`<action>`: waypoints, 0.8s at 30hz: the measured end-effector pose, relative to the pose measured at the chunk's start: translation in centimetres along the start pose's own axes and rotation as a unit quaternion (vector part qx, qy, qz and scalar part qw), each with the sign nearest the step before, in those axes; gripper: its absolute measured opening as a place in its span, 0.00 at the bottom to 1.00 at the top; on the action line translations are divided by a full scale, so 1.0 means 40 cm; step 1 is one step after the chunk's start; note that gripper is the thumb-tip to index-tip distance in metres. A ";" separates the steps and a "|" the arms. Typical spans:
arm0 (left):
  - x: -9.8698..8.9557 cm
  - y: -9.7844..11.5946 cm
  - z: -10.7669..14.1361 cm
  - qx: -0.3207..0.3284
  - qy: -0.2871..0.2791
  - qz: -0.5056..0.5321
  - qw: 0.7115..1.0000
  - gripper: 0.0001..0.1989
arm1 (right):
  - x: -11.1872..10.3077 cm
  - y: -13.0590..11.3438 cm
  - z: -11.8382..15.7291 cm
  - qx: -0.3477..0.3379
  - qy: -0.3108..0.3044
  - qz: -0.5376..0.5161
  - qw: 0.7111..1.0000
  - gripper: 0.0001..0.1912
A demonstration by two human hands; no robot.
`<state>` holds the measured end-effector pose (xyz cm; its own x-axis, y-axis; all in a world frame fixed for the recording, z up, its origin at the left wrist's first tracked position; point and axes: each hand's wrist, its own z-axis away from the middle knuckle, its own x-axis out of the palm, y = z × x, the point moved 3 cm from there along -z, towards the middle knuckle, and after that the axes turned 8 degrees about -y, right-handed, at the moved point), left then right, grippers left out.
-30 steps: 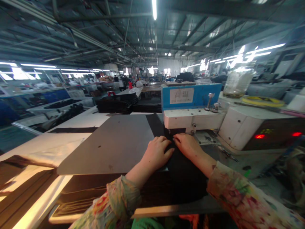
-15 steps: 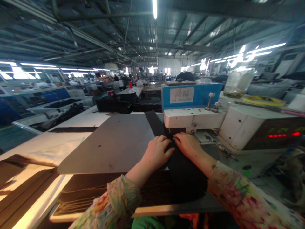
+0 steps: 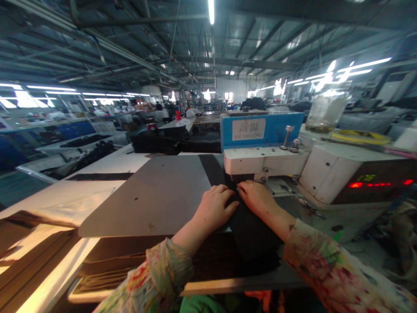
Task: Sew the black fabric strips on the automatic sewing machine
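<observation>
A long black strip of material [image 3: 249, 221] runs from the front edge of the worktop up past a white and blue machine [image 3: 247, 161]. My left hand [image 3: 215, 206] lies on the strip's left side, fingers bent and thumb tucked in against it. Close by, my right hand [image 3: 256, 195] pinches the strip's right edge just in front of the machine's head. The fingertips of both hands are almost together; the exact grip beneath them is hidden. Under the strip's far part is a smooth grey plate [image 3: 163, 195].
Below the plate is a stack of dark sheets [image 3: 110, 265]. A control box [image 3: 355, 174] with lit digits stands at the right, near a clear plastic jar [image 3: 327, 108] and a yellow ring [image 3: 360, 137]. More black stacks [image 3: 159, 139] lie beyond the plate.
The strip's far end has slid slightly toward me. Green digits and more red ones now glow on the control box. Both hands stay in nearly the same place.
</observation>
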<state>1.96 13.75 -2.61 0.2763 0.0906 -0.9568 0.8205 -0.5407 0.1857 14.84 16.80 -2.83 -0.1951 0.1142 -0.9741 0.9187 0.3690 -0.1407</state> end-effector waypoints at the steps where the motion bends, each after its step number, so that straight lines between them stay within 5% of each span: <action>1: 0.000 0.000 0.000 0.001 -0.001 0.000 1.000 0.14 | 0.000 0.000 0.000 0.000 0.000 -0.001 1.000 0.12; 24: -0.008 -0.020 -0.029 -0.041 -0.042 -0.015 0.998 0.14 | -0.002 -0.011 -0.003 0.001 -0.003 0.050 0.999 0.12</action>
<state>1.79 15.14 -2.21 0.2103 0.0332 -0.9771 0.8669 -0.4684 0.1707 14.42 16.75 -2.67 -0.1009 0.1441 -0.9844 0.9343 0.3539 -0.0440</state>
